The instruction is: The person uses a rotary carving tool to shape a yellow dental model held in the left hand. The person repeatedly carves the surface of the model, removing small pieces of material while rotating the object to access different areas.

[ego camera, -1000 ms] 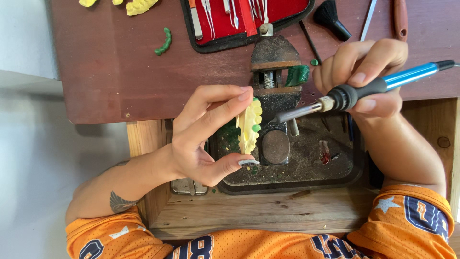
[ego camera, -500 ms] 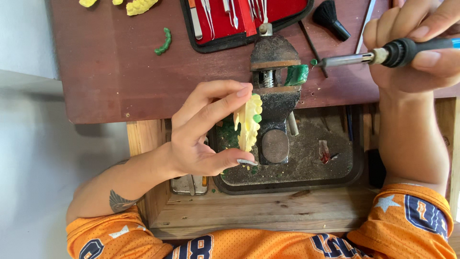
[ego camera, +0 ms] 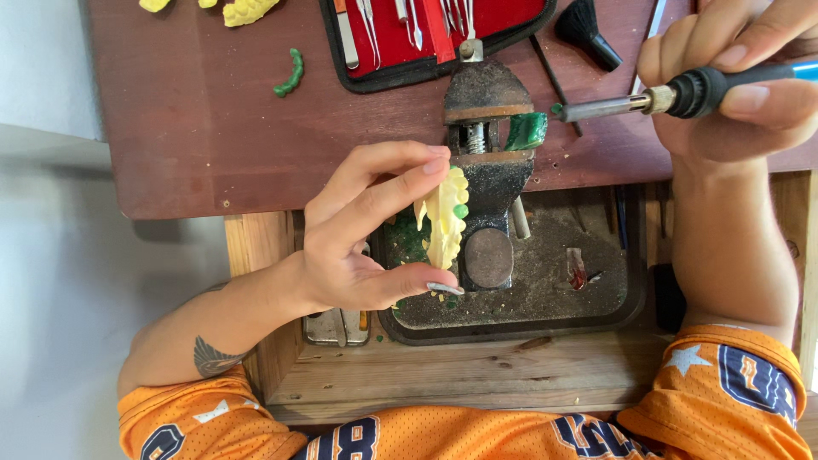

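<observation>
Head view: the bench spans the top, with a dark tray in the drawer below it and a rusty vise on the edge between them. My left hand pinches a yellow wax piece between thumb and fingertips, its long axis running up and down, just beside the vise. My right hand is wrapped around an iron lying level, well apart to the upper right, its tip pointing left toward a green block near the vise. The wax lies down and left of that tip; my left hand is nearer.
</observation>
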